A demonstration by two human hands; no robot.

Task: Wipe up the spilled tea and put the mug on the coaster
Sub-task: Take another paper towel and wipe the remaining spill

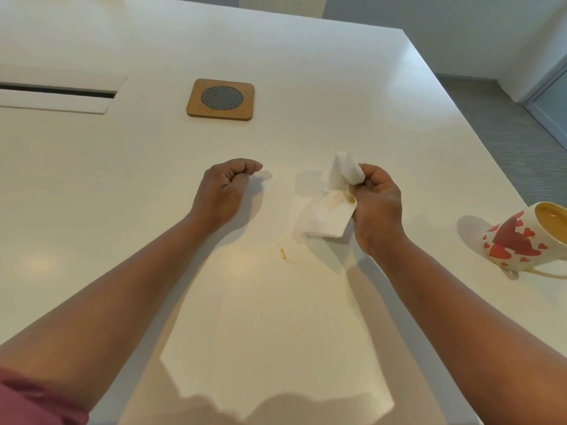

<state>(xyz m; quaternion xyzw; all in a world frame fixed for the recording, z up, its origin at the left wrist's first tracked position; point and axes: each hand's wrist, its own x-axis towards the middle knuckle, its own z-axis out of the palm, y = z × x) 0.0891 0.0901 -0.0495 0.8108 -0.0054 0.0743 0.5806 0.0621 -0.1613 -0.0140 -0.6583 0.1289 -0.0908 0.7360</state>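
Note:
My right hand (376, 207) grips a white paper tissue (329, 204) with a yellowish tea stain, held just above the white table (122, 179). A small amber streak of spilled tea (283, 254) lies on the table below and left of the tissue. My left hand (224, 191) rests on the table as a loose fist, holding nothing. A white mug with red hearts (527, 240), tea inside, stands at the right edge of the view. The square wooden coaster (220, 99) with a dark round mesh centre lies farther back, bare.
A long cable slot with a flap (58, 93) is set into the table at the far left. The table's right edge (460, 124) drops to a grey floor. A chair back (282, 4) shows beyond the far edge.

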